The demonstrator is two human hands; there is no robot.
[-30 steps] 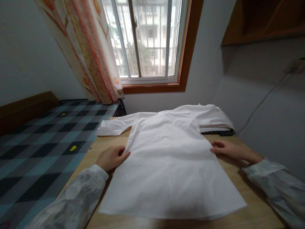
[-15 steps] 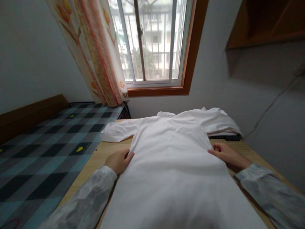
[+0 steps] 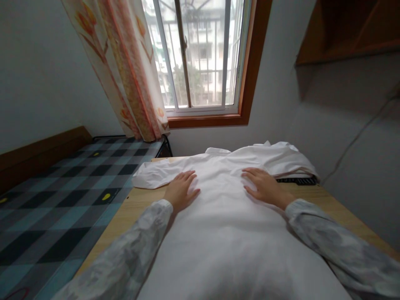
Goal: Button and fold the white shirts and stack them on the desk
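A white shirt (image 3: 225,225) lies spread over a wooden table (image 3: 337,212), its collar toward the window and its lower part toward me. One sleeve stretches out to the left; at the right the white cloth lies bunched over a dark patterned item (image 3: 301,181), mostly covered. My left hand (image 3: 183,189) rests on the shirt's left side near the sleeve, fingers spread. On the opposite side my right hand (image 3: 265,187) lies on the cloth, its fingers also apart. Neither hand grips the fabric.
To the left is a bed (image 3: 59,208) with a checked cover. A floral curtain (image 3: 125,75) hangs beside the barred window (image 3: 203,62). A wooden shelf (image 3: 350,46) is mounted on the right wall, with a cable (image 3: 356,141) below it.
Both hands have let go of the shirt's side edges. They have moved inward and farther up the shirt, and their fingers have opened out onto the cloth.
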